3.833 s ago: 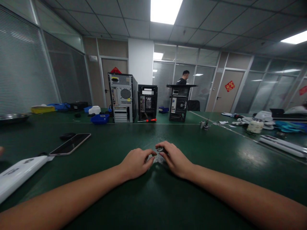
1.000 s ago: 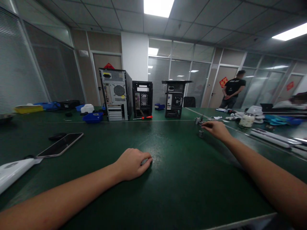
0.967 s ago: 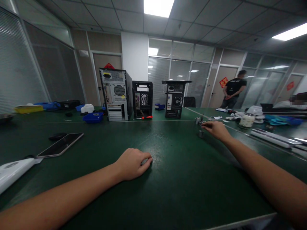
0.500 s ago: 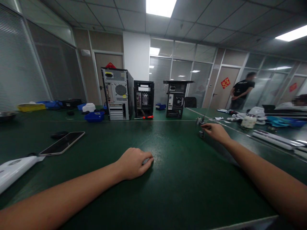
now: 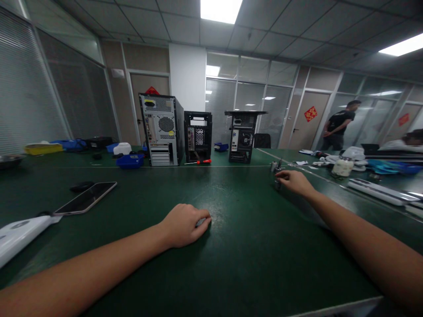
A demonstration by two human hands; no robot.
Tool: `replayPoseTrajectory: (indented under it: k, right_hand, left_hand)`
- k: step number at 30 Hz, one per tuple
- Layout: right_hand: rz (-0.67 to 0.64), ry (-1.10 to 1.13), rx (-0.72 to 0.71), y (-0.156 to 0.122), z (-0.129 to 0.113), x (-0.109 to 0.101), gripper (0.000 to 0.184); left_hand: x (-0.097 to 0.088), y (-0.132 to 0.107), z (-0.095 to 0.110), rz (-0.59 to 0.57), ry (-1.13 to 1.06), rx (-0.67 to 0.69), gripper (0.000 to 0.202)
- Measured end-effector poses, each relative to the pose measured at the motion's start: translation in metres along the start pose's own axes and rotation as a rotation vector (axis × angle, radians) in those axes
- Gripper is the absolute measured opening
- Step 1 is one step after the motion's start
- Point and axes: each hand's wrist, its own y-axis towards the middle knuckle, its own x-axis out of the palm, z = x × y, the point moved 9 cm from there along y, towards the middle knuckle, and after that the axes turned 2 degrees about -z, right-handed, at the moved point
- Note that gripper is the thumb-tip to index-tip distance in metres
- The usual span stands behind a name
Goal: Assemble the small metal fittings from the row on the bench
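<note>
My left hand (image 5: 187, 224) rests on the green table (image 5: 231, 264), its fingers curled. A small greyish piece (image 5: 200, 222) shows between thumb and fingers, too little of it to name. Farther off to the right, my right hand (image 5: 295, 182) is closed in a pinch at its fingertips. What it pinches is small and dark metallic, partly hidden by the fingers. Directly under the fingertips stands a small metal cylinder (image 5: 277, 185), touching or nearly touching the pinched piece. Another small metal cylinder (image 5: 273, 166) stands just behind.
Three computer cases (image 5: 161, 130) stand along the back, with a red-handled screwdriver (image 5: 204, 161) before the middle one. At left lie a phone (image 5: 87, 198), a white device (image 5: 23, 235) and a blue tray (image 5: 130, 161). A jar (image 5: 342, 167) sits right; a person (image 5: 339, 125) stands beyond.
My right hand has shifted slightly left and down, bringing the pinched piece closer to the metal cylinder below. My left hand stays still. The person in the background has turned slightly.
</note>
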Motion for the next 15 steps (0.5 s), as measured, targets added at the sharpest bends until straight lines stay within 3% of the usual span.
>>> replayPoseTrajectory:
  k: [8,15]
  right_hand:
    - [-0.086,0.262,0.192,0.002,0.024,0.017,0.032]
    - [-0.066,0.312,0.229,-0.001,0.031,0.015,0.030]
  left_hand:
    - [0.001,-0.002,-0.001,-0.007,0.012,-0.001,0.033]
    - [0.000,-0.002,0.003,-0.002,0.017,0.008,0.033]
